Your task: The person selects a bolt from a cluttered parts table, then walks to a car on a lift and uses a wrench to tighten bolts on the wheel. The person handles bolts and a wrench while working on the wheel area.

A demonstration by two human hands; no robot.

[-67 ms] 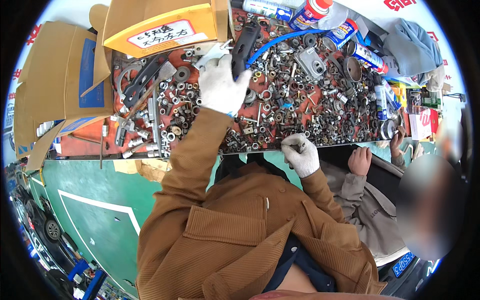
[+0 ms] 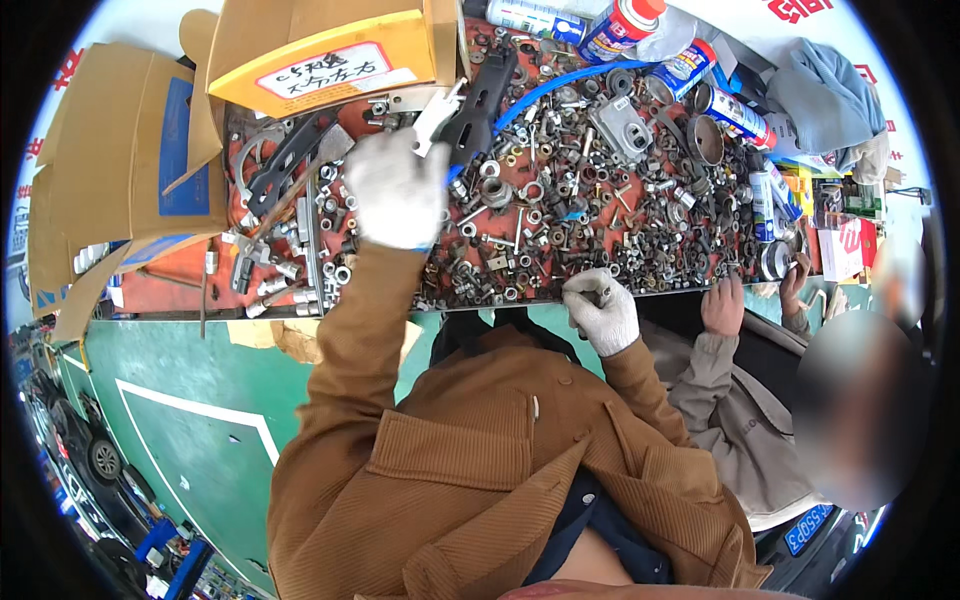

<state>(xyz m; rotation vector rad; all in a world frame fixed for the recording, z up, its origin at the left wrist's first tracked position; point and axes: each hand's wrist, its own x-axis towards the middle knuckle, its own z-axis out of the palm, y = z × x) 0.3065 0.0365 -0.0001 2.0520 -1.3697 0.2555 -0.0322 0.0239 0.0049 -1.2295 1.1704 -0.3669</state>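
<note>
My left hand [image 2: 395, 195], in a white glove, is blurred over the upper left part of the spread of nuts, bolts and washers [image 2: 560, 215]. Its fingertips are just below a white metal piece [image 2: 437, 118] and beside a black bracket [image 2: 482, 100]; whether they touch anything is unclear. My right hand [image 2: 600, 310], also gloved, is closed at the bench's front edge, fingers curled on something small and dark that I cannot make out. A blue hose [image 2: 545, 88] curves behind the hardware, near a silver housing [image 2: 622, 128].
An open carton [image 2: 120, 130] and yellow box [image 2: 240, 85] stand at left. Spray cans [image 2: 620, 30] line the back and right, near grey-blue cloth [image 2: 820, 90]. A co-worker's hands [image 2: 722, 305] [image 2: 795, 270] are at the bench on my right. The metal rim [image 2: 500, 305] borders the front.
My left hand has moved left and slightly down, away from the white piece and black bracket. The co-worker's nearer hand has risen toward the hardware. My right hand has stayed in place.
</note>
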